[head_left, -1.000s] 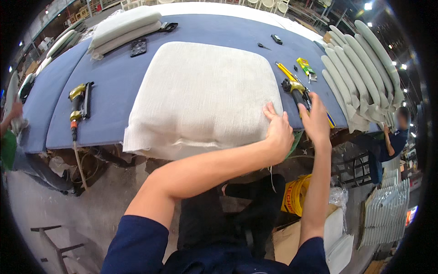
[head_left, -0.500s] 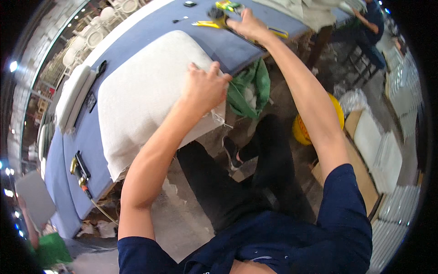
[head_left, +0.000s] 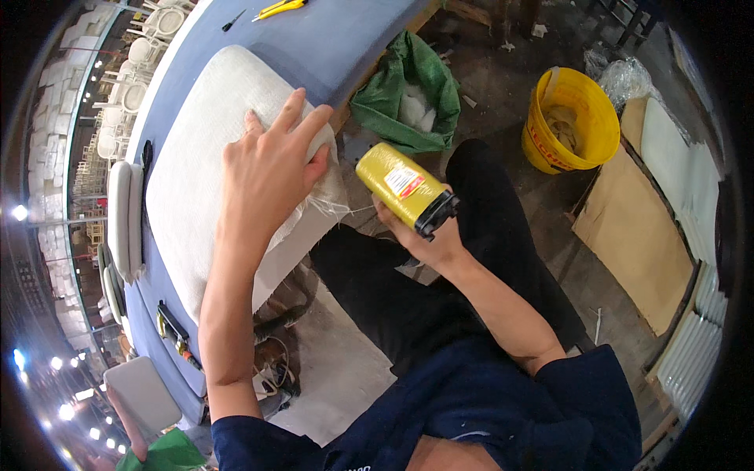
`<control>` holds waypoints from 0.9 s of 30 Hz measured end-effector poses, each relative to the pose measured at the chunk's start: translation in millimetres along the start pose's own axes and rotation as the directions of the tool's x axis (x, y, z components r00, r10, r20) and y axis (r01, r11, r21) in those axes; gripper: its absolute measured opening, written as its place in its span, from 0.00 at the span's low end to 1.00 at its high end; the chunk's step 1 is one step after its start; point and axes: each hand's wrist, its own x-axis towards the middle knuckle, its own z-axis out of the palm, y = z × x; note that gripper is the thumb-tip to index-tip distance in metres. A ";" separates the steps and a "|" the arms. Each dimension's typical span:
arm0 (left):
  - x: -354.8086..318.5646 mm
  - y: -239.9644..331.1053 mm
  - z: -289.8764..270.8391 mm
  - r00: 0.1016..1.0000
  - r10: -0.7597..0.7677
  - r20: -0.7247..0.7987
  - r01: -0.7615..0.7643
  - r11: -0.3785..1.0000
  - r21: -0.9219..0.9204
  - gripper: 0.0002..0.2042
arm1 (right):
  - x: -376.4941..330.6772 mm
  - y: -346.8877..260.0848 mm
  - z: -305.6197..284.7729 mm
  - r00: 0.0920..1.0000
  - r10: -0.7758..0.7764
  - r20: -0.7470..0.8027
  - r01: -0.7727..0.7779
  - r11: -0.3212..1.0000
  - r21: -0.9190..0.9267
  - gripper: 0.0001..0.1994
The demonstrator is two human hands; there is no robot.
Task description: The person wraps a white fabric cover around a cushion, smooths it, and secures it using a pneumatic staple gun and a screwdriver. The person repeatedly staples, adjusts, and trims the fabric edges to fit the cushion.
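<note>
Under my left hand (head_left: 271, 165) lies a large off-white fabric-covered cushion (head_left: 192, 149) at the table's edge. That hand is open, its fingers spread over the cushion's near right corner, where frayed threads hang. In my right hand (head_left: 432, 239) is a yellow cylindrical object with a black end (head_left: 397, 184), with a white and red label on its side. I hold it above my legs, just right of the cushion's frayed edge. My fingers are partly hidden beneath it, and its exact kind cannot be made out.
The blue-topped table (head_left: 330, 39) bears yellow-handled cutters (head_left: 279, 9), a pneumatic tool (head_left: 177, 334) and stacked pads (head_left: 124, 220). A green sack (head_left: 385, 94) hangs open by the table edge. On the floor at right stand a yellow bucket (head_left: 542, 137) and cardboard (head_left: 640, 243). Another person's green sleeve (head_left: 169, 451) shows lower left.
My right hand has come back from the tools at the far table edge, bringing the yellow object near my lap. My left hand stays on the cushion, its fingers spread wider.
</note>
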 end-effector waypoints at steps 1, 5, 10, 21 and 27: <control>1.1 0.1 -0.3 1.000 0.003 -0.006 -0.003 1.000 0.002 0.23 | 1.6 1.7 -0.2 0.998 -0.058 -0.008 0.057 0.994 -0.092 0.12; 1.7 -1.0 0.5 0.996 0.057 -0.073 -0.055 0.998 0.031 0.21 | 7.9 -4.8 5.4 0.992 -0.120 -0.033 0.112 0.974 -0.197 0.10; -0.4 -1.3 1.9 0.994 0.051 -0.096 -0.051 0.999 0.006 0.21 | 17.4 -11.6 6.7 1.000 -0.016 -0.020 0.014 0.992 -0.126 0.11; 0.0 -1.6 12.0 0.991 0.019 -0.129 -0.012 0.999 0.051 0.24 | 31.2 30.1 -1.2 0.964 -0.253 0.081 0.265 0.887 -0.378 0.16; -43.0 -11.6 28.3 0.929 -0.108 -0.353 -0.002 0.955 -0.296 0.34 | 113.4 -61.3 -36.3 0.986 -0.165 0.027 0.166 0.944 -0.284 0.16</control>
